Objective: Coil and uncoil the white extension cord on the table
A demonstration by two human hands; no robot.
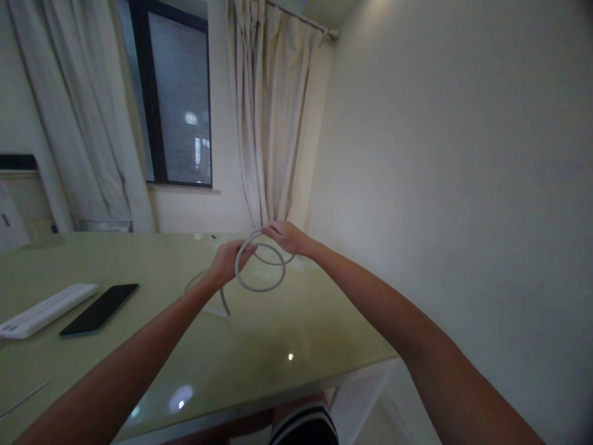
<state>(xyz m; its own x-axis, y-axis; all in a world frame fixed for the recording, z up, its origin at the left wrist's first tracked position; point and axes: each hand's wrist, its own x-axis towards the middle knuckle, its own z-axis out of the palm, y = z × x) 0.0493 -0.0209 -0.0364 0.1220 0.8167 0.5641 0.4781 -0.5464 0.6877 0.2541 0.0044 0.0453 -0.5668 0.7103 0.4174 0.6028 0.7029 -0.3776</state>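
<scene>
A white cable (259, 285) is wound into round loops, held up just above the glossy pale green table (259, 346). My left hand (228, 261) grips the loops at their left side, fingers closed round them. My right hand (286, 237) pinches the cable at the top of the coil, fingers closed. One loose end of the cable hangs down to the tabletop below my left hand. Both arms reach forward over the table.
A black phone (99, 309) lies face up at the left, next to a white power strip (46, 309). A bare wall stands close on the right. Curtains (273, 117) and a dark window (178, 99) are behind the table.
</scene>
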